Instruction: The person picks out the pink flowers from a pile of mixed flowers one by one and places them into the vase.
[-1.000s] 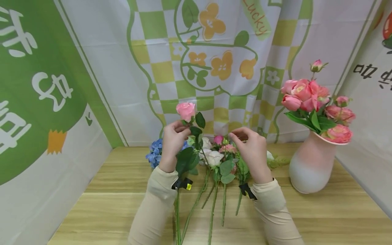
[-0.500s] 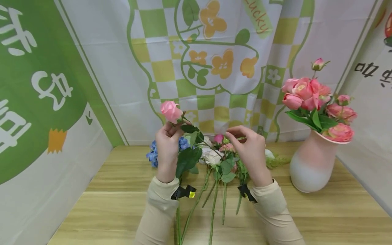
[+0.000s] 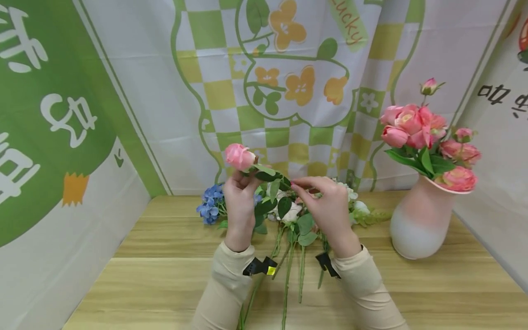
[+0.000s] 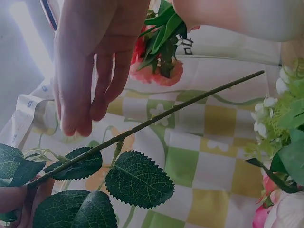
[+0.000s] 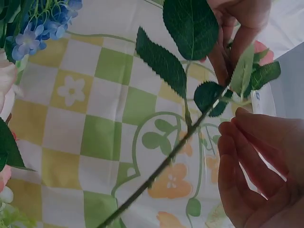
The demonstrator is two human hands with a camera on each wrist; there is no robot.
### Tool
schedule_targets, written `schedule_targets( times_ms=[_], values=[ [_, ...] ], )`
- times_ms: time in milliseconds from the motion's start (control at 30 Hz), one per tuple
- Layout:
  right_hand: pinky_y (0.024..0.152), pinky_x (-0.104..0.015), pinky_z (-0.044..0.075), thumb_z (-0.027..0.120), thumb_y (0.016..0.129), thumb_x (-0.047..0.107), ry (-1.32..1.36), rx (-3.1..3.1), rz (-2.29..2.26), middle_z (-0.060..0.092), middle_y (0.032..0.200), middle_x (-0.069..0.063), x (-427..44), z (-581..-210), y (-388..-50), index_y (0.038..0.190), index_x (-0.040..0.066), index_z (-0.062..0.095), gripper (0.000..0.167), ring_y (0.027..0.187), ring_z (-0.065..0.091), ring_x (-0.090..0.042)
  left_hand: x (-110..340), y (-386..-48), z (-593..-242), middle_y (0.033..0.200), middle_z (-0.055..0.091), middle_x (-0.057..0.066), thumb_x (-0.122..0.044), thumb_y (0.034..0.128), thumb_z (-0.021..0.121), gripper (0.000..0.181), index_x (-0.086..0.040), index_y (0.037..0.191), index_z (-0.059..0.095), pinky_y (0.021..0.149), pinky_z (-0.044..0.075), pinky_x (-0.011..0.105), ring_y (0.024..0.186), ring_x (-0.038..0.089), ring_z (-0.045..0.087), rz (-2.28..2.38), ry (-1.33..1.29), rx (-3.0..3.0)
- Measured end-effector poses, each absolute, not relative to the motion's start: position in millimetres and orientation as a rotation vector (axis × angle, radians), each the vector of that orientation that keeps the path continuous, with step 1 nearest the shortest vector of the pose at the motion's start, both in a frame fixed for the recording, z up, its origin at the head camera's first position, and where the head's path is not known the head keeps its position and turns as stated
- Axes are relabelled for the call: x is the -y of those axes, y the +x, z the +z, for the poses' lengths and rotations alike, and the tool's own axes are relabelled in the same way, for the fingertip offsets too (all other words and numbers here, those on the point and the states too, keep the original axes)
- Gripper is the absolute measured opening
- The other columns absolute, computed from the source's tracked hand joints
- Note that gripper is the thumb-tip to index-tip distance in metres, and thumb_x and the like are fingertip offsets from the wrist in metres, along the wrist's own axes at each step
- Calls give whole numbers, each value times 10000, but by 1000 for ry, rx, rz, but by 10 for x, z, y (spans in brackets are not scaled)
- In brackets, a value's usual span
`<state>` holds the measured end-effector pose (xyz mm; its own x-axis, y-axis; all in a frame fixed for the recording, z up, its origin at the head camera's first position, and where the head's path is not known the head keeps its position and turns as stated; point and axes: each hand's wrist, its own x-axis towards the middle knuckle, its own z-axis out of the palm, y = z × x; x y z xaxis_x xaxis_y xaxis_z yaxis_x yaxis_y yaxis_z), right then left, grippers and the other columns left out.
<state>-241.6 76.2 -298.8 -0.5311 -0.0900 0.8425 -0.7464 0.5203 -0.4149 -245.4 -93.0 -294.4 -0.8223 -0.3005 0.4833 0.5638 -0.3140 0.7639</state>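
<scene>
In the head view my left hand (image 3: 240, 204) pinches the stem of a pink rose (image 3: 240, 156) just below its bloom. That stem (image 4: 152, 121) slants across the left wrist view, with dark serrated leaves (image 4: 139, 179) along it. My right hand (image 3: 327, 206) hovers beside the leafy part of the stem, fingers bent gently and thumb near the fingertips. In the right wrist view the right fingertips (image 5: 231, 127) lie close to the stem, with nothing seen between them. The rose's bloom is mostly hidden in both wrist views.
Blue hydrangea (image 3: 211, 204), white roses (image 3: 292, 212) and several green stems (image 3: 286, 279) lie on the wooden table (image 3: 156, 261). To the right stands a pink-and-white vase (image 3: 420, 224) filled with coral flowers (image 3: 412, 121). A printed curtain (image 3: 297, 151) hangs behind.
The rose tilted left and its stem swung toward level. My left hand shifted left, then back right and slightly lower. The right hand moved a little left, nearer the leaves.
</scene>
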Motion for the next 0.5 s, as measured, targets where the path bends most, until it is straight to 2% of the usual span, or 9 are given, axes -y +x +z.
schedule_targets(
  times_ms=[300,500],
  values=[
    [656,-294,583,766,796,137,659,2011,978,736,867,-65,-699,-3019,-2417,951,79,758,166,752,694,-187,828,-2477,-2987,843,737,-43,19,854,654,245,-4,1098,654,870,538,334,935,148,693,-2170,-377,1414],
    [651,-256,578,756,807,140,637,2049,927,735,854,-66,-696,-3058,-2434,925,82,761,131,741,701,-162,784,-2469,-3007,851,736,-42,-8,843,680,282,26,1121,642,866,540,352,902,138,695,-2173,-388,1431]
  ],
)
